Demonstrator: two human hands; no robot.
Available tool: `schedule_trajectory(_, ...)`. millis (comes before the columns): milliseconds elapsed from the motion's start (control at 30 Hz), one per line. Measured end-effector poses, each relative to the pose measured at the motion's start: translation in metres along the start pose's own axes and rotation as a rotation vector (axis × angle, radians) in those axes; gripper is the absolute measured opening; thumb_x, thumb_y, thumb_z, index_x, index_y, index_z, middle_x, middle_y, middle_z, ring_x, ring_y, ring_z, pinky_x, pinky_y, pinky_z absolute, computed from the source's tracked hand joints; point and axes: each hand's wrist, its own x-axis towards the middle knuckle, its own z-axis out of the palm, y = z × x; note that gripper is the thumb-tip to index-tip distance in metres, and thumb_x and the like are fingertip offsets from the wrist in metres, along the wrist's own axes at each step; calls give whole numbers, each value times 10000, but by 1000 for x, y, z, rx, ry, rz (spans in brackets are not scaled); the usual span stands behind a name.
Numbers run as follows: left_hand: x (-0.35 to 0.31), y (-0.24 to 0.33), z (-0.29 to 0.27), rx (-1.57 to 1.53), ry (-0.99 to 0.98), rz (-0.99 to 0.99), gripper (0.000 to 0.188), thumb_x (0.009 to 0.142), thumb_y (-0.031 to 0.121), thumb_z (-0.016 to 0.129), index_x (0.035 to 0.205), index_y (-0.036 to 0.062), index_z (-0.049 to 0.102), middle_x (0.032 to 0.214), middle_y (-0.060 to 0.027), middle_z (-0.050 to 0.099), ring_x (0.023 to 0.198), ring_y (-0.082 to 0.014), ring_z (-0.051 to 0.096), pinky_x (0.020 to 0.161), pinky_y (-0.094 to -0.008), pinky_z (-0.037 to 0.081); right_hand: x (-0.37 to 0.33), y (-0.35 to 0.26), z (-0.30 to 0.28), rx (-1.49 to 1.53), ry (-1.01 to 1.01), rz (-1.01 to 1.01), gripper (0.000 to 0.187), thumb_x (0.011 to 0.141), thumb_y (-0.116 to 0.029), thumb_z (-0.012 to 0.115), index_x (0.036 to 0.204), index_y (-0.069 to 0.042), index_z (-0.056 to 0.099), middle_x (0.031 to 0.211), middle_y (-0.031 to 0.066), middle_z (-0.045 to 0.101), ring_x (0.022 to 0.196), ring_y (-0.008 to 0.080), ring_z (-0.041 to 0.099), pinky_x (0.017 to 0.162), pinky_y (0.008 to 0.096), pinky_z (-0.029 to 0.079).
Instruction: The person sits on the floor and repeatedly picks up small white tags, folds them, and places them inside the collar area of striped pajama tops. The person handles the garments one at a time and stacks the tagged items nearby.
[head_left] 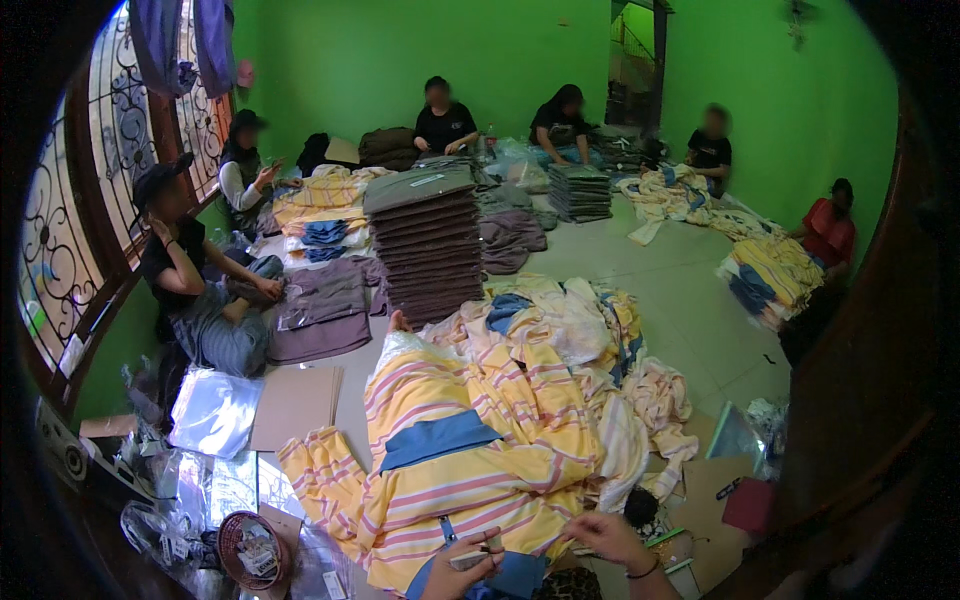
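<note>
A yellow shirt with pink and white stripes [470, 380] and a blue collar [440, 438] lies spread in front of me. My left hand [465, 568] is over its near edge, fingers curled round a small pale, flat piece [468, 561] that looks like a tag. Just to the right, my right hand [615, 543] hovers above the cloth with fingertips drawn together. Whatever they pinch is too small to make out. Blue cloth [515, 578] shows below and between the hands.
A tall stack of folded dark garments [425, 240] rises beyond the shirt. At left are cardboard sheets [297, 408], clear plastic bags [215, 410] and a basket of tags [253, 550]. A dark red box [748, 505] is at right. Several people sit along the walls.
</note>
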Motion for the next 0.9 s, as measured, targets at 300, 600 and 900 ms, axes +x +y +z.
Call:
schedule_trajectory(300,8,-2,1,32,-69,50,329,777,66,589,1083,-5,490,858,-59,586,715,-108,555,629,-217,454,15,-60,49,-139,-262,-147,177,814,-194,571,891,-39,606,773,57,611,674,125,566,626,242,440)
schedule_trajectory(600,10,-4,-6,66,-97,19,350,795,190,590,1094,31,503,949,-40,569,840,-113,539,666,-231,447,20,-69,51,-172,-356,-396,173,816,-197,565,915,-59,597,782,69,589,715,194,571,666,272,446)
schedule_trajectory(900,3,-2,-21,-1,-149,85,383,745,198,653,1058,18,526,922,-61,588,827,-140,565,680,-238,468,20,-83,61,-88,-386,-417,100,757,-101,585,833,-36,594,770,102,593,711,207,577,657,284,448)
